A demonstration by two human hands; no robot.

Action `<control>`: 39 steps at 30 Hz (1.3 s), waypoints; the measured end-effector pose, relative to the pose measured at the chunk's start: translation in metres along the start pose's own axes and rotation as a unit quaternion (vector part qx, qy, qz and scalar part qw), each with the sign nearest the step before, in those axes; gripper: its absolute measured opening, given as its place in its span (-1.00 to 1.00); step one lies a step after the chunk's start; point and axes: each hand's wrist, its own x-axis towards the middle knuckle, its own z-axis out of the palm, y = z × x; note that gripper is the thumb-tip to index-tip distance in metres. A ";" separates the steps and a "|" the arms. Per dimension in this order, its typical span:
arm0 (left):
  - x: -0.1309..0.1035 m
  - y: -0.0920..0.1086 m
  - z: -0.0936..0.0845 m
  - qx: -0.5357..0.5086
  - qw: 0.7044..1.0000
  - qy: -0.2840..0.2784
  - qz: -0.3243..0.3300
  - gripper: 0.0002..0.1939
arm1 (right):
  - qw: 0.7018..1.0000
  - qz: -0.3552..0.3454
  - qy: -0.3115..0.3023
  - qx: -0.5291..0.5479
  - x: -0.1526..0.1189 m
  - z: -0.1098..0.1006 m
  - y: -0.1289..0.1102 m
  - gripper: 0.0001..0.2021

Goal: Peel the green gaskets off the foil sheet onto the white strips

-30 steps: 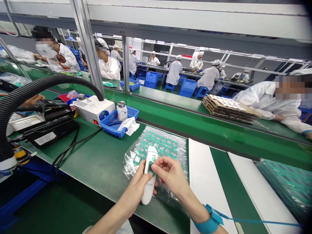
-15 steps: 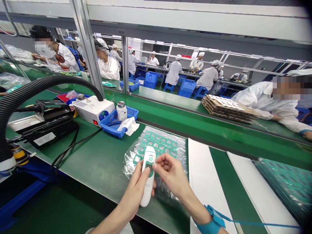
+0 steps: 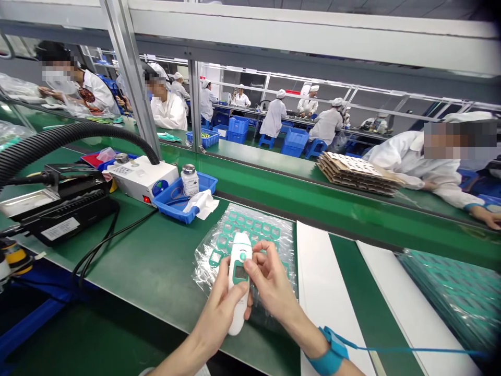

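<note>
A white thermometer-like device (image 3: 241,245) with a green-framed screen is held upright, its lower end toward me. My left hand (image 3: 221,303) wraps round its body, the thumb lying just below the screen. Beside the screen's right edge, my right hand (image 3: 270,277) has its thumb and fingers bent together at the device; anything between the fingertips is too small to make out. A blue band circles my right wrist. Behind the device lies a clear plastic sheet (image 3: 285,230) bearing several green frame-shaped pieces.
A blue tray (image 3: 172,208) holds a bottle (image 3: 190,180) and a white cloth. Left of it are a white box (image 3: 143,177), a black device (image 3: 74,209) and a hose. White sheets (image 3: 321,271) and stacked green parts (image 3: 450,292) lie right. A co-worker (image 3: 415,151) sits across.
The view has shifted slightly, so the surroundings appear further left. My left thumb has moved down off the screen, which shows more fully. My right fingers remain at its edge.
</note>
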 end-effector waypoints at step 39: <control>0.160 0.084 -0.063 0.347 0.901 0.125 0.230 -0.52 | 0.851 0.045 0.182 -0.490 0.225 -0.145 0.000 -0.70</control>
